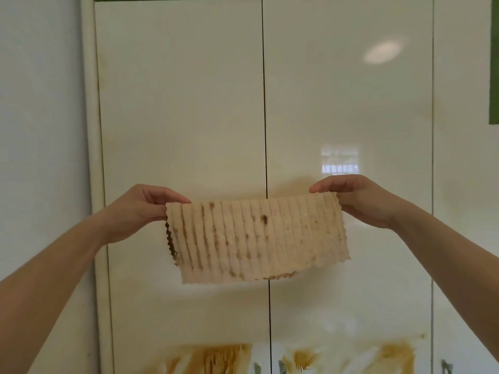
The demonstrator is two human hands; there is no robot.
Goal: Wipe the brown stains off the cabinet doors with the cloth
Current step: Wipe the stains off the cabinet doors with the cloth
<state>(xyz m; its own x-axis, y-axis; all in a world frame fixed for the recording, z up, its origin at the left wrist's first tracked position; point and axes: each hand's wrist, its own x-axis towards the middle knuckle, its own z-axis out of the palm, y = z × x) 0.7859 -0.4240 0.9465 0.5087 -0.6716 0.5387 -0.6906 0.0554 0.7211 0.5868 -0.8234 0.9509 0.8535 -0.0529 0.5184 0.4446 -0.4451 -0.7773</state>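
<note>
I am holding the cloth [256,238] up in front of the cabinet doors [183,117], stretched between my hands: my left hand [137,209] is pinching its upper left corner and my right hand [359,201] is pinching its upper right corner, both clamped on the fabric and well apart from each other, so the cloth is hanging as a flat ribbed sheet across the dark seam where the two doors meet. The side facing me is already carrying brown specks and darker streaks along its left edge and lower hem, so I am judging that the sensible thing is to look for the cleanest patch and fold the soiled ribs inward, otherwise I would only be spreading the colour back onto the glossy fronts. The brown stains [213,357] are sitting low on the doors, below the cloth, one broad streaky smear on the left door and further blotches [397,354] on the right door near the small handles [282,367] at the bottom edge, while the panels higher up are looking mostly clean with only a faint yellowish haze. I am thinking firm, overlapping strokes with a fresh face of the cloth would lift them best. I am seeing no brand, label or writing anywhere on the cloth or the doors.
</note>
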